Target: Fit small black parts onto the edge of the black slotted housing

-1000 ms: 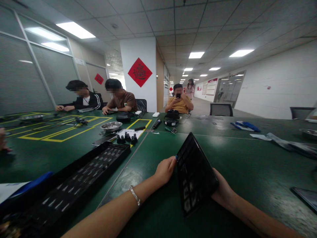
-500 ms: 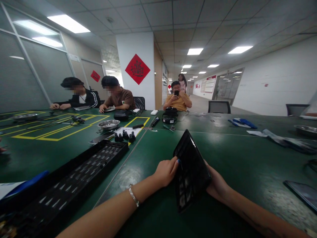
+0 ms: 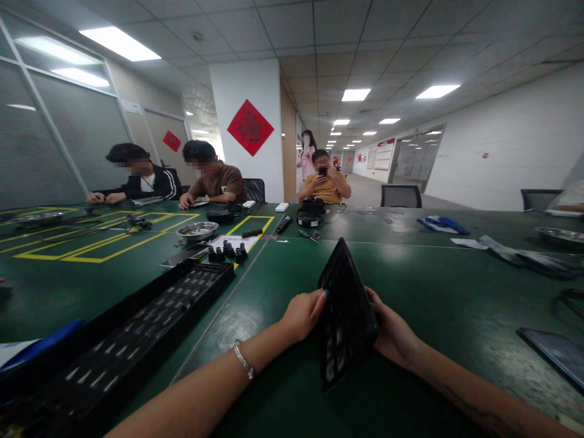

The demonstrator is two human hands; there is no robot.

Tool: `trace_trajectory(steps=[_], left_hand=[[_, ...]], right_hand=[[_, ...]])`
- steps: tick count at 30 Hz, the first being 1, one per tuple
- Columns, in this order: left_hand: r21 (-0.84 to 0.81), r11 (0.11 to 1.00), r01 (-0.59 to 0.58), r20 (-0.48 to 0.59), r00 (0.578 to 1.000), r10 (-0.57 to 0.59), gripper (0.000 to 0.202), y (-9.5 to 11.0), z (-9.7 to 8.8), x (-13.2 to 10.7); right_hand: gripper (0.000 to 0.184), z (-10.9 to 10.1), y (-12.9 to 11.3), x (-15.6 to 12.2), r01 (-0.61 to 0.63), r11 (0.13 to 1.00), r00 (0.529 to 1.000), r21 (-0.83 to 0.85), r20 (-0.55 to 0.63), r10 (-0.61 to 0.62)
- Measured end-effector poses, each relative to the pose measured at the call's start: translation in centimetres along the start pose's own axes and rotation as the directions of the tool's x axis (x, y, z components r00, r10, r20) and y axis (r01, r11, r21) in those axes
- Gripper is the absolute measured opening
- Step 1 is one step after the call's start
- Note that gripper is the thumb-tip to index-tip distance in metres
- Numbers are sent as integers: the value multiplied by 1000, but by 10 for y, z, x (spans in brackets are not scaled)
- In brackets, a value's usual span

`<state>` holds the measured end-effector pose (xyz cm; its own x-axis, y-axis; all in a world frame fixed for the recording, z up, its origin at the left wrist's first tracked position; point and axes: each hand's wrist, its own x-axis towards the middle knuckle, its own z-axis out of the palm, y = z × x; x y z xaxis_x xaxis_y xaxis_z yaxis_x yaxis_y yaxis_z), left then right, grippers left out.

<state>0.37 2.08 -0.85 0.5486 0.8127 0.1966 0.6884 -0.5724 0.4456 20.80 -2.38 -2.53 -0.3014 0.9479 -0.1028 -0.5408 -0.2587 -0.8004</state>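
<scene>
Both hands hold a black rectangular plastic panel [image 3: 347, 316] on edge above the green table [image 3: 424, 274], tilted, with a grid of recesses on the face toward the left. My left hand [image 3: 303, 315] is closed on its left side, thumb pressed against the recessed face; a small blue spot shows at the thumb tip. My right hand [image 3: 395, 331] grips the right edge from behind, and most of its fingers are hidden. To the left lies a long black tray [image 3: 150, 313] with rows of slim, light-coloured pieces in it.
Several black nozzle-like parts [image 3: 228, 250] stand beyond the tray, near a metal bowl [image 3: 198, 230]. A dark phone-like slab [image 3: 552, 353] lies at right, blue cloth [image 3: 443, 225] further back. People sit across the table; one person [image 3: 323, 182] holds up a phone.
The panel has turned slightly, its right edge shifting left along with my right hand. In the background, the standing person has moved left. The whole view has shifted a little.
</scene>
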Motion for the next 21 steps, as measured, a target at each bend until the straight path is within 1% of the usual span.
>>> trace_trajectory(steps=[2, 4, 7, 9, 14, 18, 21], left_hand=[[44, 999, 7, -20, 1000, -6, 47, 1, 0, -1], [124, 992, 19, -27, 1000, -15, 50, 2, -1, -2], [255, 966, 32, 2, 999, -34, 49, 6, -3, -3], [306, 952, 32, 12, 999, -37, 48, 9, -6, -4], [336, 941, 34, -47, 999, -19, 43, 12, -9, -4], [315, 948, -34, -4, 999, 37, 39, 11, -8, -4], [300, 953, -35, 1, 999, 36, 41, 10, -8, -3]], right_hand=[[40, 1, 0, -1, 0, 1000, 1000, 8, 5, 0], [38, 3, 0, -2, 3, 1000, 1000, 4, 0, -3], [39, 4, 0, -3, 24, 1000, 1000, -16, -10, -24], [39, 5, 0, -3, 38, 999, 999, -29, -10, -39], [39, 5, 1, -1, 38, 998, 999, -50, -13, -38], [37, 8, 1, -3, 40, 997, 999, -68, -19, -42], [36, 12, 0, -5, 40, 994, 998, -100, -36, -44]])
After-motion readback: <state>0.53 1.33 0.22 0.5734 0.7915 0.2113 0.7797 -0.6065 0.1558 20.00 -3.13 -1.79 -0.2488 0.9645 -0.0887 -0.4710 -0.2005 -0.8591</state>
